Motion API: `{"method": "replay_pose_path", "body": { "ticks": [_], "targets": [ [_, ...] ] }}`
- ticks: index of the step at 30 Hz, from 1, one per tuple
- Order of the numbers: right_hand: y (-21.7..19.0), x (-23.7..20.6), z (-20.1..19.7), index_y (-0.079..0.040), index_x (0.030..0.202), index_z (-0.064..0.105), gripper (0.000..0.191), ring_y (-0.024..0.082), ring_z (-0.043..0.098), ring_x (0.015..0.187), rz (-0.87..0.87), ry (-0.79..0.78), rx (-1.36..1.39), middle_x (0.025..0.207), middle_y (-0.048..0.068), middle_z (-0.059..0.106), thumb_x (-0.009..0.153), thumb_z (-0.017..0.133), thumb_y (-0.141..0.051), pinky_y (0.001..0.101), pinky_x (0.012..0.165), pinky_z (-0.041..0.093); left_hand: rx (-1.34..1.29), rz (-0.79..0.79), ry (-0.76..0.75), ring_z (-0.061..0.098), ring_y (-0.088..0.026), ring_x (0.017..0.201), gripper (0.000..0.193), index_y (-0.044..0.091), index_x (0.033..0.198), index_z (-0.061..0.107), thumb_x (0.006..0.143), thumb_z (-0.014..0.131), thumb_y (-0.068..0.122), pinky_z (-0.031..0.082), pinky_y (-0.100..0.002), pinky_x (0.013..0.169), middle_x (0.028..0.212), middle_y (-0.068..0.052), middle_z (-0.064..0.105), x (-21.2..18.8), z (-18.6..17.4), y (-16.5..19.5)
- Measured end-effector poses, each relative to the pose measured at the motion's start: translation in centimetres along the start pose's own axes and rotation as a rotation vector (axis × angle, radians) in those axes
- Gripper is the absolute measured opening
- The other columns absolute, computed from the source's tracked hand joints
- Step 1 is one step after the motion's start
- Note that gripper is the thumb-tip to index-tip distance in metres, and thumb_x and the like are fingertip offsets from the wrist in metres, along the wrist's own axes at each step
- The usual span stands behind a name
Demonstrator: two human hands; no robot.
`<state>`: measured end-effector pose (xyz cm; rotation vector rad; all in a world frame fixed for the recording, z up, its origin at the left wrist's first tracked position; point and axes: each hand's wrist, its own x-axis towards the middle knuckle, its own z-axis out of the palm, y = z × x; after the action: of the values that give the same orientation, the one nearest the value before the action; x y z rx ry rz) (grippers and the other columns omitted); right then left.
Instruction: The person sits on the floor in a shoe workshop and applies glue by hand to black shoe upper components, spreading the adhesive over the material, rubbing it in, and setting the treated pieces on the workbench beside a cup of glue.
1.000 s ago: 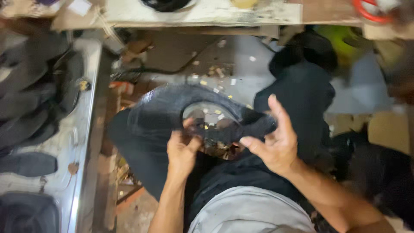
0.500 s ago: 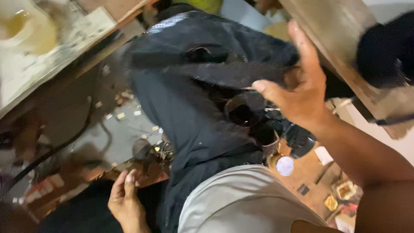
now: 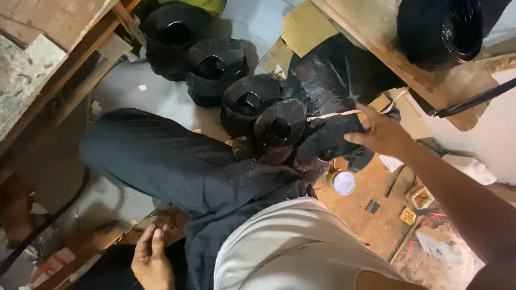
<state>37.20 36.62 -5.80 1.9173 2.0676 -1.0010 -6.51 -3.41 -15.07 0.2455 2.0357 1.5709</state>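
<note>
Right hand (image 3: 382, 133): extended forward, fingers spread and partly curled, the fingertips resting on a crumpled sheet of glossy black plastic material (image 3: 328, 86) that lies heaped on the floor under the edge of the wooden bench (image 3: 430, 80). Whether the hand has actually gripped the sheet cannot be told; no closed hold is visible. A thin pale strip (image 3: 333, 114) crosses the sheet just beside the fingertips.

Left hand (image 3: 152, 258): low at the bottom edge of the view, fingers loosely extended and together, holding nothing. It rests beside the person's thigh, above scraps on the floor.

Adjacent items: a row of dark, glossy, faceted bowl-like moulded pieces (image 3: 280, 128) stands just left of the black sheet, running diagonally up toward the upper left; the nearest one touches the sheet. The person's leg in dark trousers (image 3: 177, 161) lies across the middle of the view, below that row. A pale grey shirt (image 3: 290, 247) fills the lower centre.

Surroundings: a small round white-lidded tin (image 3: 344, 182) sits on the brown floor just below the right hand. A stack of black glossy rounded pieces (image 3: 446, 29) sits on the bench at upper right. A worn wooden plank structure (image 3: 48, 48) occupies the upper left.
</note>
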Motion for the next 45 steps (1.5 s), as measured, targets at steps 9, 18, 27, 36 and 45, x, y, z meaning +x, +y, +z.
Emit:
{"method": "replay_pose_path", "body": {
  "ticks": [9,18,27,36,45],
  "targets": [
    [8.1,-4.4,9.6,-0.002,0.159,0.036,0.098,0.032,0.065,0.102,-0.045,0.512,0.146,0.128,0.021,0.062,0.078,0.082,-0.030,0.0418,0.084,0.053,0.185,-0.059,-0.068,0.069,-0.019,0.102,0.037,-0.009,0.132,0.063,0.102,0.064,0.012,0.054,-0.031,0.093,0.114,-0.017,0.072,0.3,-0.3,-1.2],
    [3.6,-4.7,22.0,0.004,0.154,0.018,0.118,0.044,0.054,0.125,-0.163,0.525,0.310,0.142,0.034,0.048,0.068,0.094,-0.022,0.0474,0.096,0.049,0.340,-0.122,-0.121,0.067,-0.019,0.105,0.041,-0.007,0.131,0.066,0.099,0.066,0.019,0.051,-0.031,0.093,0.117,-0.017,0.073,0.2,0.9,0.5],
    [3.4,-3.8,22.1,-0.013,0.169,0.017,0.101,0.045,0.067,0.116,0.185,0.167,0.143,0.129,0.028,0.067,0.084,0.066,-0.035,0.0499,0.093,0.055,0.224,-0.088,-0.124,0.067,-0.018,0.103,0.040,-0.006,0.130,0.065,0.098,0.065,0.018,0.052,-0.030,0.091,0.116,-0.017,0.072,0.0,1.8,0.9],
    [4.5,-0.4,20.1,-0.012,0.159,0.010,0.116,0.040,0.058,0.114,0.552,0.383,0.405,0.127,0.025,0.058,0.071,0.083,-0.035,0.0506,0.096,0.048,0.367,-0.032,-0.172,0.068,-0.017,0.100,0.041,-0.005,0.129,0.067,0.100,0.064,0.023,0.052,-0.029,0.089,0.113,-0.015,0.074,-0.3,2.1,2.0],
    [3.7,0.3,19.0,-0.024,0.156,0.026,0.092,0.027,0.060,0.107,0.641,0.307,0.829,0.127,0.015,0.059,0.076,0.064,0.000,0.0424,0.082,0.052,0.405,-0.083,-0.175,0.069,-0.018,0.090,0.042,-0.003,0.130,0.066,0.098,0.065,0.024,0.053,-0.029,0.082,0.109,-0.014,0.075,-0.9,2.5,3.1]
  ]
}}
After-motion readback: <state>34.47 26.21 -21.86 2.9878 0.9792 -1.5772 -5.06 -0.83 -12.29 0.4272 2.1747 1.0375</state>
